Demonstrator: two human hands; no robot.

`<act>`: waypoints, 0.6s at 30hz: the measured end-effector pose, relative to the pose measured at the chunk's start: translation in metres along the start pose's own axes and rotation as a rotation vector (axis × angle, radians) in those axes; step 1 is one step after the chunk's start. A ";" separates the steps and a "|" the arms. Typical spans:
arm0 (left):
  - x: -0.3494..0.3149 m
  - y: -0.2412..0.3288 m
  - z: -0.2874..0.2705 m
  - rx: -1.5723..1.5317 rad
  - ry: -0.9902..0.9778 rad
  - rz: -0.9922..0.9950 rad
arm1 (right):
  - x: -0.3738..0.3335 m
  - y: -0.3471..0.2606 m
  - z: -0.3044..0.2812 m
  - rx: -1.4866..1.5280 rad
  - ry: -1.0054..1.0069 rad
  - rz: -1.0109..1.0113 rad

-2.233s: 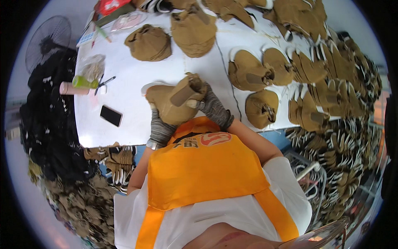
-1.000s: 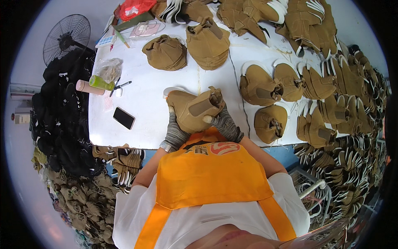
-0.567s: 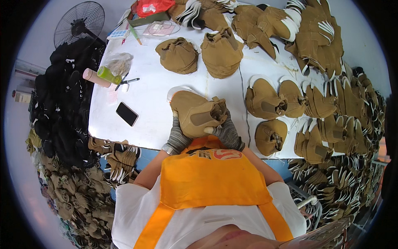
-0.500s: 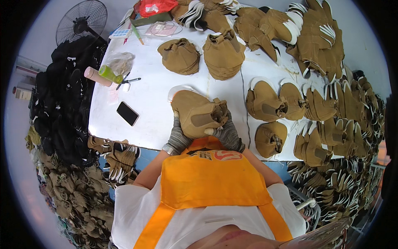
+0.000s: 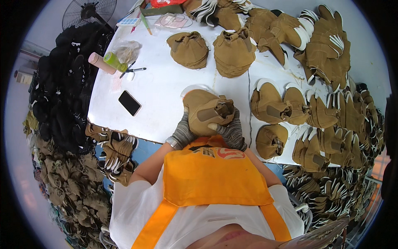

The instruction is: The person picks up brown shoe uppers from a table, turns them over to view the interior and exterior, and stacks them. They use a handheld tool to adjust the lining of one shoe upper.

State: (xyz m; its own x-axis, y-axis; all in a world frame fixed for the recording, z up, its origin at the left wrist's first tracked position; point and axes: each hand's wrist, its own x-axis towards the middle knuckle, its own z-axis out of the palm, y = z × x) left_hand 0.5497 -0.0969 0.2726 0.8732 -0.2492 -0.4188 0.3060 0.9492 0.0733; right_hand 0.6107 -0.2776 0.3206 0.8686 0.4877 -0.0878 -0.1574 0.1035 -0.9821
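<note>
We hold the tan boot upper (image 5: 203, 108) above the white table (image 5: 159, 83), left hand (image 5: 183, 131) clasping its left side, right hand (image 5: 231, 132) its right. Our orange apron (image 5: 215, 178) bears red and dark print. Stacked uppers (image 5: 235, 58) stand beyond; a phone (image 5: 129, 103) lies left.

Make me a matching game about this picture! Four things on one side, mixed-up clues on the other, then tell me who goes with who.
Things
1. brown shoe upper
2. phone
3. apron
4. fan

Clues
A. orange
B. near the picture's upper left corner
C. between left hand and right hand
D. lying on the white table

Pairs
1-C, 2-D, 3-A, 4-B
</note>
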 end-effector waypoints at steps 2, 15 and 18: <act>0.010 0.004 -0.022 0.054 0.073 0.039 | 0.002 0.008 -0.001 -0.069 -0.020 -0.080; 0.069 0.115 0.014 1.657 0.559 1.124 | 0.001 0.062 -0.047 -0.719 0.026 0.041; 0.080 0.137 0.099 2.135 0.582 1.392 | 0.001 0.060 -0.067 -0.944 -0.036 -0.040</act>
State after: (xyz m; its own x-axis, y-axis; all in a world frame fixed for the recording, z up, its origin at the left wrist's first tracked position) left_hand 0.6992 -0.0056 0.3387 0.7818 0.3471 0.5181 0.0652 -0.8717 0.4856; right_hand 0.6334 -0.3292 0.2503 0.8475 0.5272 -0.0611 0.3314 -0.6157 -0.7149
